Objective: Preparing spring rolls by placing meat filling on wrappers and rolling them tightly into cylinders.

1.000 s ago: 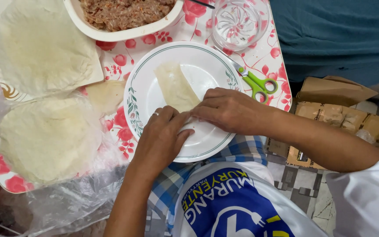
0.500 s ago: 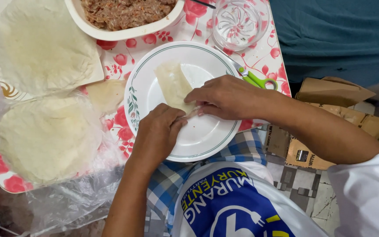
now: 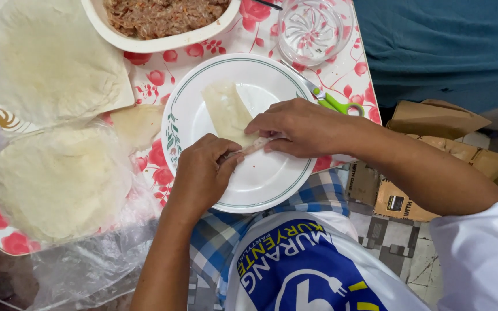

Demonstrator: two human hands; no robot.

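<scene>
Left hand (image 3: 202, 173), right hand (image 3: 298, 126) pinch wrapper (image 3: 226, 112) on plate (image 3: 272, 190).

A clear plastic bag (image 3: 87, 253) lies crumpled at the lower left of the surface (image 3: 162, 75), under and around the lower stack of pale round wrappers (image 3: 59, 181); brown cardboard boxes (image 3: 433, 121) sit on the floor to the right, beside the surface's edge, flaps open and creased; one box (image 3: 396, 201) shows a small dark rectangular label with pale marks on its side; the blue and white apron (image 3: 295, 270) carries a printed logo in white and yellow.
</scene>
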